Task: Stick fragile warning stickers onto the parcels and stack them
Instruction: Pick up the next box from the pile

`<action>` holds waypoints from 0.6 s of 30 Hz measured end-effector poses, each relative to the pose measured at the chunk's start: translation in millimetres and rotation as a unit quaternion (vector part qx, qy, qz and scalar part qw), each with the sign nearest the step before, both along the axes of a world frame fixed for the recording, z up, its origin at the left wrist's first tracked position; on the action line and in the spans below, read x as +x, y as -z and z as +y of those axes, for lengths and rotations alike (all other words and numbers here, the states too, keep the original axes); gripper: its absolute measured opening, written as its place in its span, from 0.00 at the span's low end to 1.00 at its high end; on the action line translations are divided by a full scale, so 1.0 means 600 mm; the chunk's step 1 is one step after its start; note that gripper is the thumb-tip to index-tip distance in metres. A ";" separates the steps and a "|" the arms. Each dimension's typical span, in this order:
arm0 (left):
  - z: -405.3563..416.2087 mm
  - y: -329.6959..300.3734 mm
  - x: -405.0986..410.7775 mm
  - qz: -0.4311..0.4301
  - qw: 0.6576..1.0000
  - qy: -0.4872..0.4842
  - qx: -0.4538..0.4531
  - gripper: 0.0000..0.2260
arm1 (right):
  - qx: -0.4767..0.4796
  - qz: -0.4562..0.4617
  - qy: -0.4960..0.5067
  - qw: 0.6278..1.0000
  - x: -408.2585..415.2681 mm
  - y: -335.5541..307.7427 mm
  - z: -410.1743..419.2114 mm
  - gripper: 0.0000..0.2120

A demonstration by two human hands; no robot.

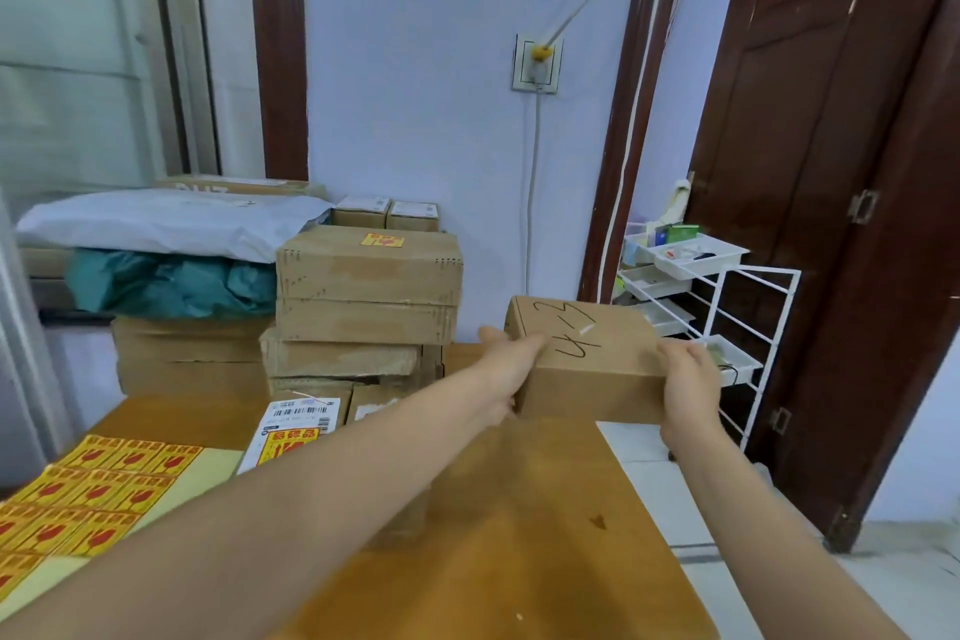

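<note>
- Pale lilac wall (415, 68) at twelve o'clock, with a socket (537, 63) and white cable.
- Dark brown door (831, 172) at two o'clock.
- White wire rack (727, 322) at three o'clock.
- Wooden table (519, 509) at six o'clock.

A plain brown box (589, 359) marked "4-3" in black pen is sitting at 3 o'clock, tilted. At 12 o'clock a stack (363, 312) of brown parcels is standing, its top box wearing a yellow sticker (383, 240). A sticker sheet (78, 494) is lying flat at 9 o'clock, beside a labelled parcel (293, 431).
</note>
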State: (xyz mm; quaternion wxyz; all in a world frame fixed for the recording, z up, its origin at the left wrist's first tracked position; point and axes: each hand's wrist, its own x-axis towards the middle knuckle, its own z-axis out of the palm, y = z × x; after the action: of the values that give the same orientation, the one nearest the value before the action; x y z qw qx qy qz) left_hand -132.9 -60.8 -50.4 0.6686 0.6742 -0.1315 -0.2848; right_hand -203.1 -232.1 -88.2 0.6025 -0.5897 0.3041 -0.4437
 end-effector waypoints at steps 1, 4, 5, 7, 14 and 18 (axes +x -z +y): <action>0.004 -0.011 -0.005 -0.014 1.000 -0.010 -0.011 0.19 | -0.006 -0.015 -0.009 1.000 -0.011 -0.017 0.009 0.03; 0.018 -0.035 -0.012 -0.039 0.998 -0.041 -0.030 0.19 | -0.031 -0.039 -0.042 0.998 -0.034 -0.054 0.039 0.01; 0.025 -0.041 -0.014 -0.041 0.997 -0.049 -0.035 0.19 | -0.039 -0.047 -0.050 0.997 -0.038 -0.065 0.050 0.03; 0.044 -0.047 -0.018 -0.032 0.996 -0.060 -0.053 0.19 | -0.046 -0.059 -0.064 0.995 -0.045 -0.081 0.073 0.06; 0.147 -0.049 -0.041 -0.084 0.991 -0.082 -0.070 0.17 | -0.080 -0.111 -0.113 0.984 -0.073 -0.089 0.169 0.07; 0.223 -0.037 -0.044 -0.103 0.986 -0.116 -0.065 0.16 | -0.111 -0.120 -0.147 0.975 -0.078 -0.069 0.235 0.08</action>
State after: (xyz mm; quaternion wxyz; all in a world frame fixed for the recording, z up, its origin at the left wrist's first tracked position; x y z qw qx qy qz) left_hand -159.5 72.7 -28.1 0.7223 0.6659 -0.1388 -0.1247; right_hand -250.0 -91.1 -46.6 0.6237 -0.6341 0.0882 -0.4484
